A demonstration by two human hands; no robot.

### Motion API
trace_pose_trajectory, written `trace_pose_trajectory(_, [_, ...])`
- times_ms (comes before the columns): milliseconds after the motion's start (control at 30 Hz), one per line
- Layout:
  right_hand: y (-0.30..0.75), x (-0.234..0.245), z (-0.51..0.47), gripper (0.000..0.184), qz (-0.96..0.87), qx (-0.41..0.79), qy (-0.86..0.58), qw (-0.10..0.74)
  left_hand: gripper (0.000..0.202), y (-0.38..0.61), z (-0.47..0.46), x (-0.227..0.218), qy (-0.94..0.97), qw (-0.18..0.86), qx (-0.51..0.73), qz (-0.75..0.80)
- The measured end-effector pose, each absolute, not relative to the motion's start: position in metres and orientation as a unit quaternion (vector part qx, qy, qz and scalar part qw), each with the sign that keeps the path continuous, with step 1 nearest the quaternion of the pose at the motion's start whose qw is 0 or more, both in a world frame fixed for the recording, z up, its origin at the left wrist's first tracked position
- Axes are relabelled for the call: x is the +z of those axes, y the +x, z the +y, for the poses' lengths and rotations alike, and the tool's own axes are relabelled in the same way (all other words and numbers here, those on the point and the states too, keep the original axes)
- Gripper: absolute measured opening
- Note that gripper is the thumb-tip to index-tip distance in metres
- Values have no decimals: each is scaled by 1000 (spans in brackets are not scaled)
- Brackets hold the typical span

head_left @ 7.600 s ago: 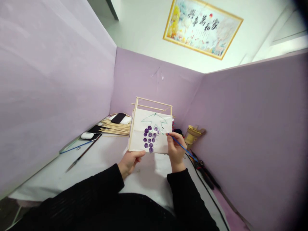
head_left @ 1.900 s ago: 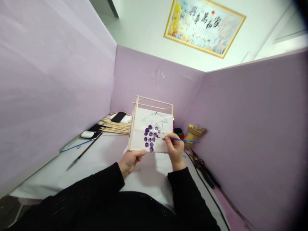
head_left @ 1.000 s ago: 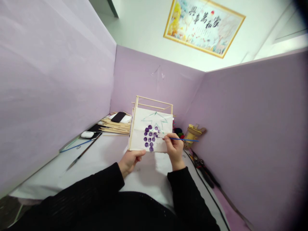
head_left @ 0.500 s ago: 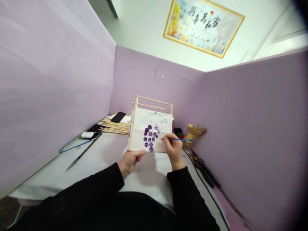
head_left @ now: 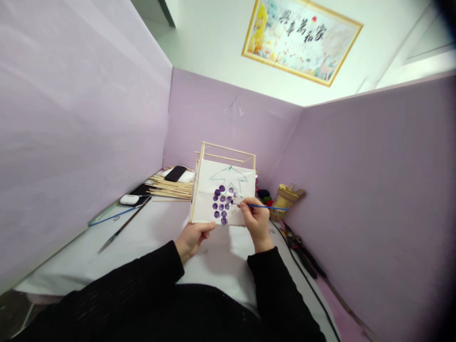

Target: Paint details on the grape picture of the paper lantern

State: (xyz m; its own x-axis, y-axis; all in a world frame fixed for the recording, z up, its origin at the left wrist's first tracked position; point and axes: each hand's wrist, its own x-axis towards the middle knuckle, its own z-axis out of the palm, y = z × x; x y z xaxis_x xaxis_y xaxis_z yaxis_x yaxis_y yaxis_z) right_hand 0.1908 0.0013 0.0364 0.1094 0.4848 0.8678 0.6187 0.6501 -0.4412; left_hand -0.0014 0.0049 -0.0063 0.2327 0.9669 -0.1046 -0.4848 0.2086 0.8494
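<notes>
My left hand (head_left: pixel 194 237) grips the lower left corner of a lantern-like frame of thin wooden sticks covered with white paper (head_left: pixel 206 183). Its thumb lies over the bottom edge; the other fingers are mostly hidden. On the front panel are purple round grapes (head_left: pixel 221 207) and a green leaf outline (head_left: pixel 230 178). Between the fingertips of my right hand (head_left: pixel 257 221) is a paintbrush with a blue handle (head_left: pixel 272 207). The brush tip is at the right side of the grape cluster; whether it touches the paper I cannot tell.
Left on the white-covered table lie wooden sticks (head_left: pixel 171 188), a black phone (head_left: pixel 175 173), a white earbud case (head_left: pixel 129 199) and a dark-handled brush (head_left: pixel 124 225). A yellow cup-shaped container (head_left: pixel 285 199) and pliers (head_left: pixel 301 249) stand or lie at the right. Purple partitions (head_left: pixel 228 114) enclose the table.
The brush in my right hand has shifted very slightly to the left and down. My left hand and the paper-covered frame look unmoved.
</notes>
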Motion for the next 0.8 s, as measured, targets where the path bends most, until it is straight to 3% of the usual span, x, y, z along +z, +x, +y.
trace_pose_trajectory(367, [192,35,1,10,-658,-59,-416,624,28,-1,5,-6,356,700,518,339])
trace_pose_trajectory(600, [193,30,4,7,-599,-35,-386,701,26,-1,6,-7,353,703,519,334])
trace_pose_trajectory(800, [191,29,8,8,-581,-26,-401,708,25,-1,5,-5,352,703,521,331])
